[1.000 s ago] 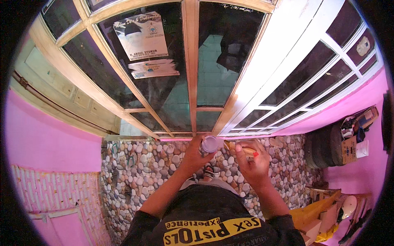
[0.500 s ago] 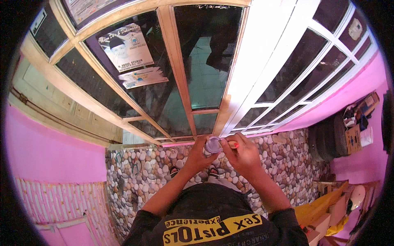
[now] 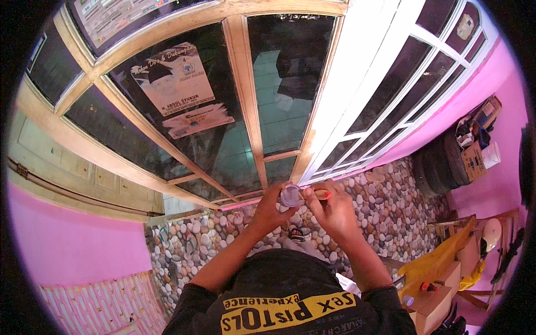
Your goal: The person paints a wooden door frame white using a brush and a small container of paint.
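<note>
Windows (image 3: 279, 128) ahead, cup (image 3: 290, 196) and brush (image 3: 321, 194) side by side

They fill the upper part of my view: wooden frame (image 3: 243, 84) at the left and middle, white frame (image 3: 357, 72) to the right, dark glass in both. Pink walls (image 3: 78, 234) curve down on either side, and below me spreads a pebble-patterned floor (image 3: 385, 223). My black shirt (image 3: 279, 273), with its yellow print, takes up the bottom edge. Over on my right, dark tyres (image 3: 441, 164) stand by the wall; nearer me are a yellow sheet (image 3: 424, 262) and a carton (image 3: 438, 307). A pale poster (image 3: 173, 81) is on the glass, left of the middle post. A white pail (image 3: 491, 155) sits near the tyres. One sandal (image 3: 297, 235) shows just beyond my shirt.

My left fingers (image 3: 273, 197) are clamped round the cup, out in front of me, and I look down into its pale contents. My right fingers (image 3: 316, 208) are closed on the brush, its wooden handle and red end pointing rightward. Its other end is right at the cup's rim; I cannot tell whether the bristles touch what is inside.
</note>
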The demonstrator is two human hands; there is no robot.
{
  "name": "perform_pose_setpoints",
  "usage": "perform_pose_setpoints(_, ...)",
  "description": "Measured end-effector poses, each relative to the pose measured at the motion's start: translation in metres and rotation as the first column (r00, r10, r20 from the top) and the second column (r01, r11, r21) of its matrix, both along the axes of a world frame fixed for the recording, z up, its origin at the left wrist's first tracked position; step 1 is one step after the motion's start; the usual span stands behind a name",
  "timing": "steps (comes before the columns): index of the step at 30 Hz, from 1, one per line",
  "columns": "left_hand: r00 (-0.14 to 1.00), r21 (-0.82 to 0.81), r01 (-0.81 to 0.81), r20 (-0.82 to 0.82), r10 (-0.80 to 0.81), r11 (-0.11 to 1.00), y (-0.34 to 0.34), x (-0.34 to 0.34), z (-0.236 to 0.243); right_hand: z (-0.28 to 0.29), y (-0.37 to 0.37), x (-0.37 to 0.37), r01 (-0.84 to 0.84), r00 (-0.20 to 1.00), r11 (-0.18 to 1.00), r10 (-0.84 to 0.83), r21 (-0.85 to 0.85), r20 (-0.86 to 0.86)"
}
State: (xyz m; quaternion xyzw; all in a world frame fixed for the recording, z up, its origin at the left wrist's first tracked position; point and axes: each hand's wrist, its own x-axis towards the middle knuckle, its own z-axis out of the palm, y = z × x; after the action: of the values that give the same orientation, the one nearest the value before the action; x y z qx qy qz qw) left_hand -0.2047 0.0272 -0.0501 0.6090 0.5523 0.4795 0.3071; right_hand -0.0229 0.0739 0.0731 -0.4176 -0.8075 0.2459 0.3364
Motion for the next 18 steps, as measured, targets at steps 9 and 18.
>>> perform_pose_setpoints(9,0.999,0.041,0.041,0.014,-0.042,0.998,0.012,-0.006,0.001,-0.026,-0.010,0.012,0.099,0.859,0.914,-0.278,-0.393,-0.430)
perform_pose_setpoints(18,0.995,-0.013,0.057,0.086,-0.055,0.998,0.027,0.001,-0.005,-0.053,-0.007,0.039,-0.017,0.593,0.753,-0.522,-0.658,-0.613)
